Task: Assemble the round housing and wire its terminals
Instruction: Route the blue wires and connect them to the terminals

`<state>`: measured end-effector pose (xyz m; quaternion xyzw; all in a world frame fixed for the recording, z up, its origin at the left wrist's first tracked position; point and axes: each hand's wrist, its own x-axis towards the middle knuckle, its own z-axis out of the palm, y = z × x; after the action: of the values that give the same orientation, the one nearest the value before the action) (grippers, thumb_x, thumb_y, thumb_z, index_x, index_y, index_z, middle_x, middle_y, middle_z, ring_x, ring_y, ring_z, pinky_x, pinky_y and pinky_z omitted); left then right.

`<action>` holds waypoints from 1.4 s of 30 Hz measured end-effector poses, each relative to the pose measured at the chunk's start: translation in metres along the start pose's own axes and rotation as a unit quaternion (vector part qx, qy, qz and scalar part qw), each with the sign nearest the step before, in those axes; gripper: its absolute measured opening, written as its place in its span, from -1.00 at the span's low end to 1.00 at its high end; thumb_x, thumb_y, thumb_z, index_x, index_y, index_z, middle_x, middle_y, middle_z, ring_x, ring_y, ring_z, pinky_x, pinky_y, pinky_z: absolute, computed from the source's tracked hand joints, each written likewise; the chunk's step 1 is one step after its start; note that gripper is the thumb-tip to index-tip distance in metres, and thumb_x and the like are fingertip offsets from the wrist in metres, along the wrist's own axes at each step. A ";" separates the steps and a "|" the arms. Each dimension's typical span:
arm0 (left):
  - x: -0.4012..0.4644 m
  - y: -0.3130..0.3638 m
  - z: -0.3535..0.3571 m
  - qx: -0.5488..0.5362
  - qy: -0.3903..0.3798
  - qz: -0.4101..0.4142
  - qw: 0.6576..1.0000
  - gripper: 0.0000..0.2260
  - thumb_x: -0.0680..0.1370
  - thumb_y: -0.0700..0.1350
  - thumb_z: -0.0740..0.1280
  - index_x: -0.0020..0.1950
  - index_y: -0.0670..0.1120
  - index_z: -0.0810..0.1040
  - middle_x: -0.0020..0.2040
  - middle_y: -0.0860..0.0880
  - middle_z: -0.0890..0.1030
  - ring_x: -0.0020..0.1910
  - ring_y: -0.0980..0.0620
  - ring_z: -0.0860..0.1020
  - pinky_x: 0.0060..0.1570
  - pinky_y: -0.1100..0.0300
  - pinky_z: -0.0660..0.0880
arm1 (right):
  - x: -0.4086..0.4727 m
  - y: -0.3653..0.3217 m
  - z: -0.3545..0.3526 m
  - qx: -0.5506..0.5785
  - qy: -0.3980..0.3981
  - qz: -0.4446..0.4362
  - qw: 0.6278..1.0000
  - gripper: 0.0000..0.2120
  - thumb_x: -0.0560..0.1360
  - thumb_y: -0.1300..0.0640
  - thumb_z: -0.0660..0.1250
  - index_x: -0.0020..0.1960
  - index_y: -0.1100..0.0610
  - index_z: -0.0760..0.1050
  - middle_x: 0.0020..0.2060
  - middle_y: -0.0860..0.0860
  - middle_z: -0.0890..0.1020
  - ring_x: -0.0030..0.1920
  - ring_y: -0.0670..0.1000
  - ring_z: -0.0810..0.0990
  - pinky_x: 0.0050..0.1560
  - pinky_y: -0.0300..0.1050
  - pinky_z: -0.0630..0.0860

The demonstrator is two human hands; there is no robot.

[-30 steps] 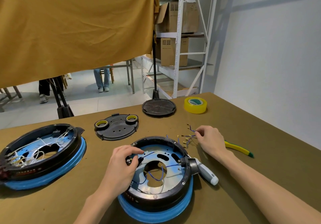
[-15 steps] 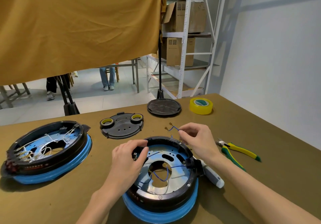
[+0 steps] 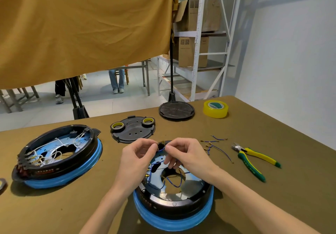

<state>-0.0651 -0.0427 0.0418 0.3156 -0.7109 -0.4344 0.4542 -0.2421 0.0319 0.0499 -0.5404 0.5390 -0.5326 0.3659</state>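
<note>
Fingertips of both hands pinch a short blue wire (image 3: 161,149), left hand (image 3: 135,159) and right hand (image 3: 187,154) curled above the round housing (image 3: 172,195) at near centre. Far left sits a second housing (image 3: 56,155); right, yellow-green pliers (image 3: 254,161), then loose blue wires (image 3: 216,145).

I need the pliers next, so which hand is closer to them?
Right. The right hand is over the housing, left of the pliers; the left hand is farther left.
</note>
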 end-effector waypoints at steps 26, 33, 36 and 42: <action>0.007 -0.012 -0.022 0.079 0.037 -0.016 0.996 -0.90 0.63 -0.08 0.37 -0.02 0.06 0.68 -0.14 0.18 0.72 -0.09 0.26 0.67 -0.12 0.41 0.55 | 0.021 0.009 0.001 -0.023 -0.020 0.125 0.992 -0.85 0.59 0.10 0.43 -0.02 0.19 0.70 -0.34 -0.02 0.63 -0.43 -0.07 0.44 -0.43 -0.23 0.41; 0.012 -0.032 -0.034 0.157 -0.070 -0.108 0.979 -0.85 0.65 -0.14 0.33 0.14 0.08 0.62 0.06 0.15 0.65 0.10 0.22 0.59 -0.07 0.42 0.49 | 0.050 0.001 0.006 -0.220 -0.164 0.174 0.946 -0.82 0.59 0.08 0.42 -0.08 0.17 0.71 -0.32 -0.02 0.61 -0.48 -0.11 0.39 -0.47 -0.25 0.34; 0.014 -0.032 -0.038 0.170 -0.069 -0.115 0.976 -0.85 0.63 -0.11 0.37 0.18 0.06 0.63 0.06 0.13 0.66 0.10 0.21 0.60 -0.05 0.41 0.50 | 0.061 0.001 0.011 -0.242 -0.177 0.200 0.933 -0.85 0.58 0.13 0.41 -0.10 0.16 0.70 -0.39 -0.03 0.59 -0.49 -0.08 0.39 -0.49 -0.24 0.31; 0.015 -0.028 -0.043 0.230 -0.082 -0.121 0.962 -0.74 0.60 -0.05 0.42 0.28 -0.01 0.64 0.11 0.09 0.68 0.08 0.22 0.60 -0.05 0.41 0.49 | 0.079 0.003 0.015 -0.217 -0.202 0.259 0.919 -0.89 0.57 0.13 0.43 -0.03 0.16 0.70 -0.42 -0.04 0.52 -0.48 -0.07 0.40 -0.45 -0.24 0.33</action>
<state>-0.0295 -0.0822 0.0309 0.4583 -0.7833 -0.3351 0.2532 -0.2399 -0.0486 0.0585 -0.5438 0.6773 -0.1688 0.4659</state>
